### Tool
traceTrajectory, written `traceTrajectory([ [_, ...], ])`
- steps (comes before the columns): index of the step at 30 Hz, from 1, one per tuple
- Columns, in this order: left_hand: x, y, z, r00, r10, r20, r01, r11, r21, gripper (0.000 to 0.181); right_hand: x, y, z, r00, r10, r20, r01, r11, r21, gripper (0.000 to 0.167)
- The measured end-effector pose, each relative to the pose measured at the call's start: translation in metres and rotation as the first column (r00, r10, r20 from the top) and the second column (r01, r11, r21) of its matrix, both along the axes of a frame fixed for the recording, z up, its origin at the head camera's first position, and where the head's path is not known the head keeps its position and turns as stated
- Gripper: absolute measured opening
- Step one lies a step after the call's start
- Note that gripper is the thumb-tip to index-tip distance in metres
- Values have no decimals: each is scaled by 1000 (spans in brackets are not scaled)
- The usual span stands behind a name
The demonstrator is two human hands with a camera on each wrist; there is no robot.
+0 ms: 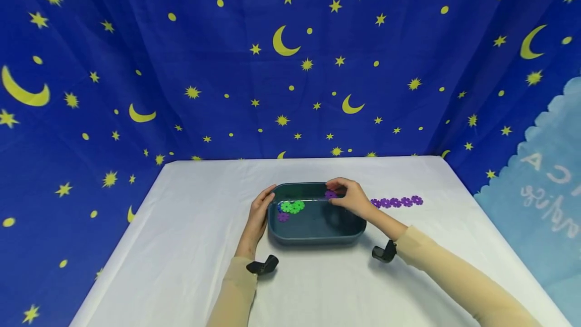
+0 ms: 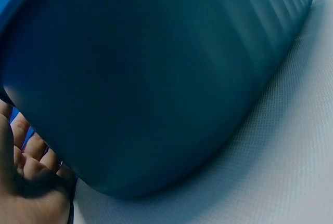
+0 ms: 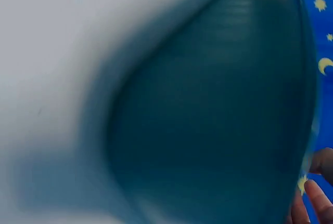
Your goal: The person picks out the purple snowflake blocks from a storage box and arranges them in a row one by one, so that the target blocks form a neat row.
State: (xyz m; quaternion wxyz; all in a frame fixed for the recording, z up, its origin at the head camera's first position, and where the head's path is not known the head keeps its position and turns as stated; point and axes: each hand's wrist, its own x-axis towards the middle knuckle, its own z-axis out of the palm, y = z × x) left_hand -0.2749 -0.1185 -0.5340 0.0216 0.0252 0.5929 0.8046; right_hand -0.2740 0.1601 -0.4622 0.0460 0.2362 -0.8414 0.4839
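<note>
A dark teal tray [image 1: 317,240] with rounded corners stands on the white table. My left hand [image 1: 257,216] holds its left end at the rim; in the left wrist view, that hand's curled fingers [image 2: 35,148] lie against the outer wall. Over the tray's back right part, my right hand [image 1: 351,198] pinches a purple flower-shaped piece [image 1: 330,194] between thumb and fingers. Inside the tray, at the left, lie green flower pieces [image 1: 292,207], a purple one [image 1: 283,217] and a bit of blue [image 1: 280,207] mostly hidden by the green. The right wrist view shows mostly the tray's outer wall [image 3: 208,104].
Several purple flower pieces [image 1: 396,202] lie in a row on the white tablecloth [image 1: 317,286], right of the tray; the row's left end is near my right hand. A blue curtain [image 1: 236,64] with yellow moons and stars surrounds the table. Each wrist wears a black camera mount [image 1: 263,265].
</note>
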Motion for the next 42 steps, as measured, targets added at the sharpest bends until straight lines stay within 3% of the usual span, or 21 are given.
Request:
traceTrajectory([
  [9, -1, 0, 0, 1000, 17, 13, -17, 1000, -1, 47, 2, 42, 10, 996, -84, 16, 84, 996, 6, 42],
  [23, -1, -4, 2, 1000, -1, 30, 1, 1000, 31, 44, 1, 103, 3, 964, -265, -10, 265, 964, 25, 42],
  [30, 1, -5, 6, 999, -27, 39, 27, 1000, 12, 45, 1, 132, 1, 931, -366, 18, 365, 930, 40, 43],
  [42, 0, -1, 0, 1000, 0, 28, -1, 1000, 29, 45, 7, 170, -4, 876, -479, 52, 480, 877, 0, 43],
])
